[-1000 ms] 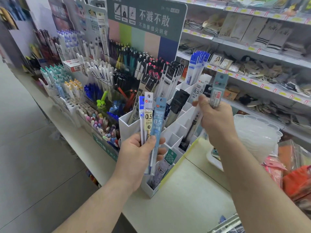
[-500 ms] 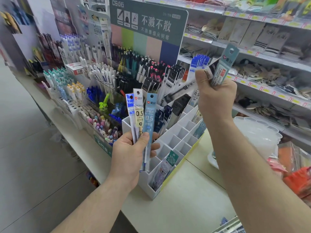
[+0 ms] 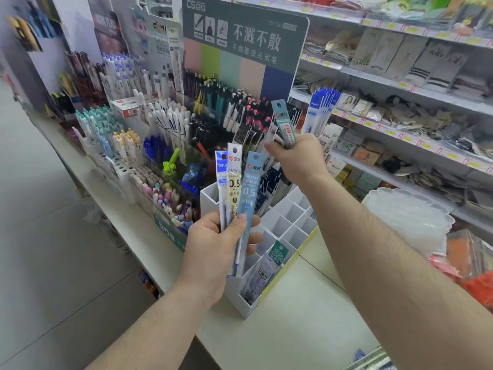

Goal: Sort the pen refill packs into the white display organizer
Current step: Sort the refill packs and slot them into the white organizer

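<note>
Head view: three long flat plastic refill packs, one dark blue (image 3: 221, 166), one white-yellow (image 3: 234, 180), one light blue (image 3: 250, 188), are gripped fanned in the left hand (image 3: 213, 252) over the white gridded plastic organizer (image 3: 290, 222). One grey-teal refill pack (image 3: 284, 124) is clenched upright in the right hand (image 3: 298, 158), above the organizer's rear cells. One green-topped clear pack (image 3: 269, 265) is seen slotted in a front cell.

My left hand (image 3: 213, 252) fans three refill packs (image 3: 234, 182) above the organizer (image 3: 282, 222). My right hand (image 3: 296, 158), beyond it, grips a teal pack (image 3: 284, 124), perhaps several.
</note>
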Motion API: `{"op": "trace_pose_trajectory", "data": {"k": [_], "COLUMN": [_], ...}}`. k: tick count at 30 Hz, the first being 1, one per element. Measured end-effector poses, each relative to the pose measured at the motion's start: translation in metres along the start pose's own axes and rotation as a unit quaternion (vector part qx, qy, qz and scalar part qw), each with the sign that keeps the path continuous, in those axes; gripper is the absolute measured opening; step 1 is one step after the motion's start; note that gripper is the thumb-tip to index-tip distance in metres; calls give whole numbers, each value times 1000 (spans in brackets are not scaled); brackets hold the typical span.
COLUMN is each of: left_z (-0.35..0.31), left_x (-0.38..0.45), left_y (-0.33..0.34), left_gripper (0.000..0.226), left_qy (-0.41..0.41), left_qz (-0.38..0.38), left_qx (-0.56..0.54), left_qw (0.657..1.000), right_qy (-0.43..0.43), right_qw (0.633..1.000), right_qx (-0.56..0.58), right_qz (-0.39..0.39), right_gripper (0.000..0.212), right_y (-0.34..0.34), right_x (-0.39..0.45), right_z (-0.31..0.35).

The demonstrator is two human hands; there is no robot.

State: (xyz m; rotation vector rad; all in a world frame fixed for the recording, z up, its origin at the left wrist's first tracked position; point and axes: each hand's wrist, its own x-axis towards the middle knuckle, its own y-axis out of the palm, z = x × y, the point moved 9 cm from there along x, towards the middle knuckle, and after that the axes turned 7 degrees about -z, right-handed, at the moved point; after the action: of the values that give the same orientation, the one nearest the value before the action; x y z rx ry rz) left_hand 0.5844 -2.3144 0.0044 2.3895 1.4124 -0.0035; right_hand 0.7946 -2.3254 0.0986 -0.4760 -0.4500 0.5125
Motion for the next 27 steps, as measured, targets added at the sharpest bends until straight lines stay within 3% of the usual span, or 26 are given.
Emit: {"op": "trace_pose_trajectory", "data": {"k": [6,9,11,15,18,20,23,27], "left_z": [1,1,3,5,9,12,16,21], "left_x": [0,-1,-2,-3,-3,-2,-2,-6], "left_y": [7,12,16,23,29,32,40,52], "left_gripper": [21,20,17,15,15,16,26,17], "left_qy": [-1,-6,-12,-14,-14,-11,-12,-26], "left_qz": [20,35,41,48,48,44,49,63], "left_qx": [10,11,6,8,21,32,40,32], "left_qw": [1000,999,999,999,999,998,998,997], "right_qy": [21,49,126,269,315,322,306,289], "right_qw": [999,984,958,896,845,830,831,863], "right_qx": [46,158,258,351,428,452,462,414], "right_qz": [-17,-60,-28,52,63,61,35,3], "right_gripper": [29,27,29,27,24,21,16,6], "right_y": [-16,-36,-34,-18,-13,-12,-16,-28], "right_x": [-10,-32,-51,-93,-115,-124,-126,-128], "right_z": [1,1,-11,-35,-42,-46,-57,-75]}}
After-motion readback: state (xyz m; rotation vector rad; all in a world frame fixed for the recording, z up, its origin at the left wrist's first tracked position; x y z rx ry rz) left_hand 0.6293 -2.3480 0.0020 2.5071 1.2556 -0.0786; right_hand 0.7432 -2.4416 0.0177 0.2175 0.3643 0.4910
